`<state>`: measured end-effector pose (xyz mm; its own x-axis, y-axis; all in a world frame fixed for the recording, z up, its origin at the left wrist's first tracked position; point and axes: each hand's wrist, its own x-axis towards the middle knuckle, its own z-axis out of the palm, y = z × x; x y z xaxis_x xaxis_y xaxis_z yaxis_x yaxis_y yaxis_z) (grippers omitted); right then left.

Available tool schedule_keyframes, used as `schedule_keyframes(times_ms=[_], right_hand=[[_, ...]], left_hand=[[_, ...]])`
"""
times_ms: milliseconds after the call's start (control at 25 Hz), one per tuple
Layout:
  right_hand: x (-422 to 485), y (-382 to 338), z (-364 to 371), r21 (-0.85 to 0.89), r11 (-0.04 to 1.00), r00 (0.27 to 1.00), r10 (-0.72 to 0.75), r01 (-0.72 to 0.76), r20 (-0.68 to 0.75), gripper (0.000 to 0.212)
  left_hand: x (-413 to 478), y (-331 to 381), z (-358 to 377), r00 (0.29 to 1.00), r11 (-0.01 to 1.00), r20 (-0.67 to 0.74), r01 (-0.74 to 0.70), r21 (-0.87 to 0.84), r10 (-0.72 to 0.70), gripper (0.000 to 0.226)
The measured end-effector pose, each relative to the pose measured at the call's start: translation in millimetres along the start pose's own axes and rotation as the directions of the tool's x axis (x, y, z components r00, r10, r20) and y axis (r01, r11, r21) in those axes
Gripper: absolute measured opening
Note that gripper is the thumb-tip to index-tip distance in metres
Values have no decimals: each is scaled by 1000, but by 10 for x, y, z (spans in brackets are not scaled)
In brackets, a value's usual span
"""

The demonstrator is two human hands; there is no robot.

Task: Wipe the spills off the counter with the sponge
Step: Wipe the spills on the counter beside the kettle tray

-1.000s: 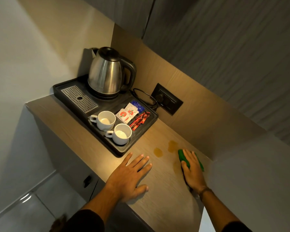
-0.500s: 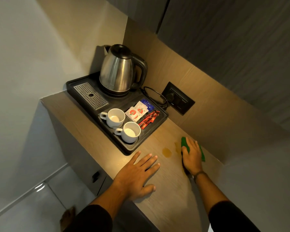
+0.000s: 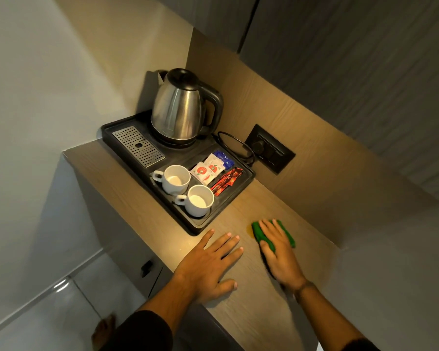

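Note:
A green sponge [image 3: 259, 234] lies flat on the wooden counter [image 3: 127, 198] under my right hand [image 3: 279, 254], whose fingers press down on it. Only a sliver of a brown spill [image 3: 249, 230] shows at the sponge's left edge; the rest is covered. My left hand [image 3: 208, 264] rests palm down on the counter, fingers spread, just left of the sponge and holding nothing.
A black tray [image 3: 200, 224] sits at the back left with a steel kettle [image 3: 180, 110], two white cups [image 3: 175, 178] [image 3: 199, 200], sachets [image 3: 208, 171] and a metal drip grid [image 3: 137, 145]. A wall socket [image 3: 269, 150] with a cord is behind. The counter's front edge drops to the floor.
My right hand slid the sponge leftwards over the brown spills, which are now almost fully covered. My left hand stayed flat. The camera view shifted.

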<state>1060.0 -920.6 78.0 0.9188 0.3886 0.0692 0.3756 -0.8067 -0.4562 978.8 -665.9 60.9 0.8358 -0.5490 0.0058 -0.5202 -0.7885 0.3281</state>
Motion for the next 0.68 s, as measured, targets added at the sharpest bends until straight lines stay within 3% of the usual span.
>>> schedule_keyframes(times_ms=[80, 200, 240, 400, 600, 680], right_hand=[[-94, 150, -121, -7, 1000, 1000, 6, -6, -15, 51], [355, -61, -83, 8, 982, 979, 190, -190, -75, 50], [363, -177, -8, 11, 982, 981, 187, -187, -51, 52], [-242, 54, -7, -30, 996, 995, -78, 80, 59, 52], [252, -184, -11, 10, 988, 987, 154, -153, -39, 52], [22, -231, 92, -23, 999, 999, 38, -37, 26, 53]], left_hand=[[9, 2, -7, 1000, 1000, 5, 1, -1, -1, 78], [15, 8, -12, 1000, 1000, 4, 0, 12, 0, 79], [13, 9, -3, 1000, 1000, -2, 0, 9, 0, 79], [10, 3, 1, 1000, 1000, -6, -5, 0, 5, 79], [7, -1, 10, 1000, 1000, -18, -9, 19, 9, 78], [6, -4, 35, 1000, 1000, -25, -9, 14, 10, 78]])
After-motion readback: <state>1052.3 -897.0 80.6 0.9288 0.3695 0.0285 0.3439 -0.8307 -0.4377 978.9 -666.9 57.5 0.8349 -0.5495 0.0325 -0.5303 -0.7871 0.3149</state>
